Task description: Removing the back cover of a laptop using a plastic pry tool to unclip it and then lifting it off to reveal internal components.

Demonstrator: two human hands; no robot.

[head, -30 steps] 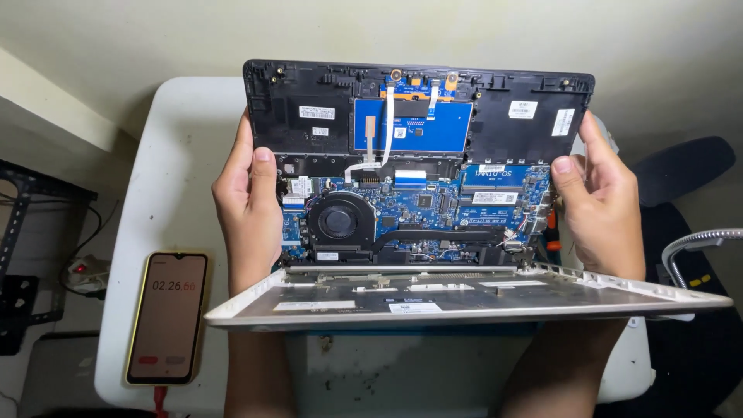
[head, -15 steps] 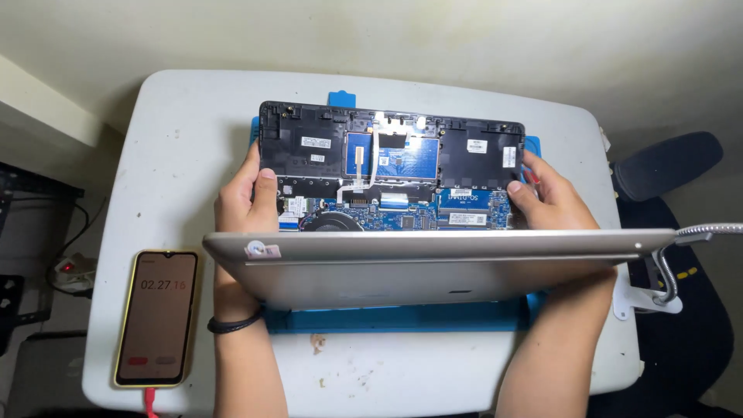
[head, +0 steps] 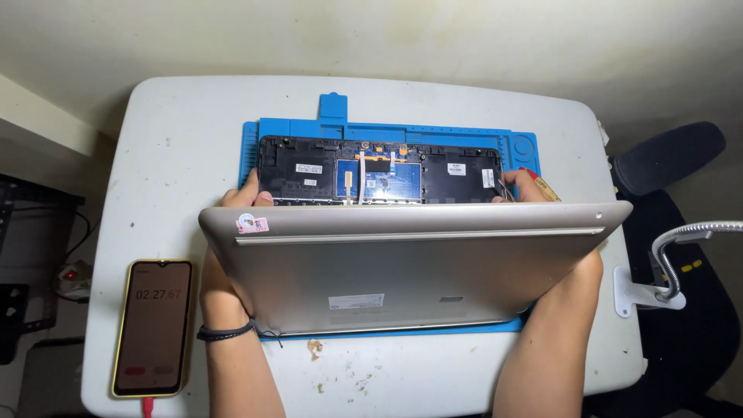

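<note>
Opened-up laptop, champagne-gold metal lid nearest, bare black underside with blue circuit boards farther off, held over blue rectangular silicone work mat at centre of white rounded bench. Lid tilted toward camera, hiding most of both hands. Small pink and white sticker on lid corner at 9 o'clock of centre.

Left hand at 9 o'clock of laptop, fingers wrapped round left edge of chassis, thumb tip showing above lid; grip closed on laptop. Black band round left wrist, at 7 o'clock. Right hand at 2 o'clock, fingertips curled over right edge of black chassis, likewise clamped on laptop; rest hidden behind lid.

Yellow-cased smartphone with dark screen lying flat on bench at 8 o'clock, well apart from laptop, red cable plugged in at near end. Small brown crumbs of debris on bench at 6 o'clock, just below mat edge. Grey flexible gooseneck arm on white clamp at 3 o'clock, at bench edge. Black office chair beyond, at 2 o'clock.
</note>
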